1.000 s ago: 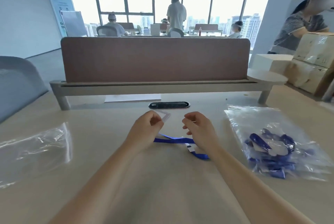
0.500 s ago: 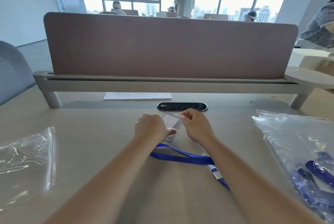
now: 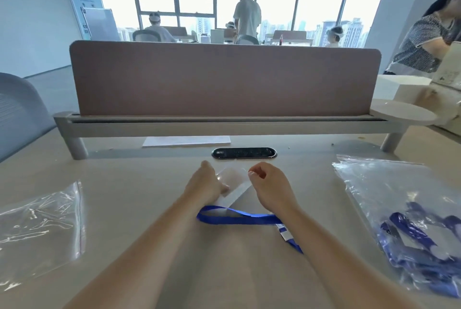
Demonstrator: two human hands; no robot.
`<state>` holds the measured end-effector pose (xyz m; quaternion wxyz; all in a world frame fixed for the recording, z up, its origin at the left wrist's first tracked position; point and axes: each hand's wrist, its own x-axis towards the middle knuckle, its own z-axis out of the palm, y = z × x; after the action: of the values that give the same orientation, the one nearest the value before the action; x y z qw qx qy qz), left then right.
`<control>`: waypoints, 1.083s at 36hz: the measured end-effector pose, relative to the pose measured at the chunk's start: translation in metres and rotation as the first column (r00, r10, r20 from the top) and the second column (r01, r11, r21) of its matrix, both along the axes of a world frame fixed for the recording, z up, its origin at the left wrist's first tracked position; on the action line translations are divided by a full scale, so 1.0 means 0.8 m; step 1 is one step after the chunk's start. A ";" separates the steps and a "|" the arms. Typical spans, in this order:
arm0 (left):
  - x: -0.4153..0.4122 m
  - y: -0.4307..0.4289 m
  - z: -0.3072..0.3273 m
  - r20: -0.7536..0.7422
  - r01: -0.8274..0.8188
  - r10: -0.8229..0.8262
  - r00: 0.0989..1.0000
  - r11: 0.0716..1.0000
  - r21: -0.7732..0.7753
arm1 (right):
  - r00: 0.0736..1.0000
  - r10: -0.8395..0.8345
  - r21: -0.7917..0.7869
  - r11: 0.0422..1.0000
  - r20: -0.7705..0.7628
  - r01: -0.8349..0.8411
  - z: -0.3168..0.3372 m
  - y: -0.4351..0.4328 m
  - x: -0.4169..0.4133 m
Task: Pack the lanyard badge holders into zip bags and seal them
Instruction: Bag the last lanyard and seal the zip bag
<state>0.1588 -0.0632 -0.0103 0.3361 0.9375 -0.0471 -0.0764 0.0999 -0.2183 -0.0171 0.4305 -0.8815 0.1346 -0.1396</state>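
While the blue lanyard [image 3: 237,219] lies on the worktop [image 3: 139,184] by the wrists, the clear badge holder [image 3: 234,180] is gripped at its left edge by the left hand [image 3: 204,184] and pinched at its right corner by the right hand [image 3: 270,184].

A wide brown divider board [image 3: 224,79] stands across the pale wooden table [image 3: 149,184], mid-frame. Just below it lie a flat white paper sheet [image 3: 186,141] and a black oval slot [image 3: 244,153]. A grey chair back [image 3: 17,114] shows at the left edge.
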 end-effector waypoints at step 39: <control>-0.266 0.132 0.036 -0.095 -0.109 0.054 0.994 0.606 -0.788 | 0.884 0.330 -0.302 0.851 -0.330 -0.430 0.056 0.041 -0.201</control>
<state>-0.0539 0.0424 0.0184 0.7200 0.6909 -0.0230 -0.0612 -0.0608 -0.1854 0.0274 0.2554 -0.9656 -0.0157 0.0461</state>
